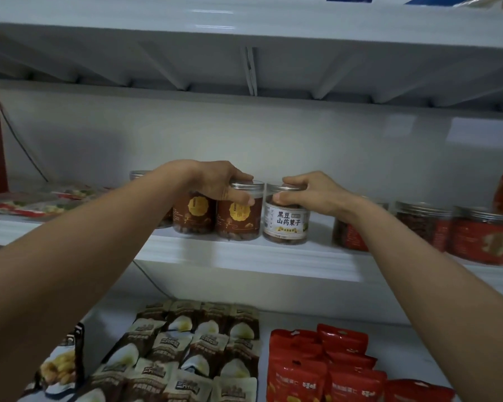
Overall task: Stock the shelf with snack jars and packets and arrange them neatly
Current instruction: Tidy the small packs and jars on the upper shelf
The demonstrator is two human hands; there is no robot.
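The left hand [215,181] gripped a brown jar [238,220] from above, its fingers [246,200] curled over the metal lid and the thumb pressed against the wall just under the rim. The right hand [311,192] held the white jar [286,224] just beside it in the same way, fingers wrapped round the lid and the top of the label. Both jars stood upright near the front edge of the middle shelf [244,258], about halfway along it, with a thin gap between them. A second brown jar [193,216] stood close on the left of the first, the red jars [424,226] sat nearer the right end, and flat packets [41,203] lay toward the left end. The step in hand looked like closing up and squaring the row. To do it well, the jars were probably better slid than lifted, bases flat on the shelf, so neither tipped off the front edge. The white jar wanted easing left until its wall met the brown one, then a small twist at the lid to bring its label square to the front. The brown jar's label already faced forward, so the left hand mostly needed to steady it against the push. The likely risk was a nudge travelling down the line and pushing the second brown jar out of place.
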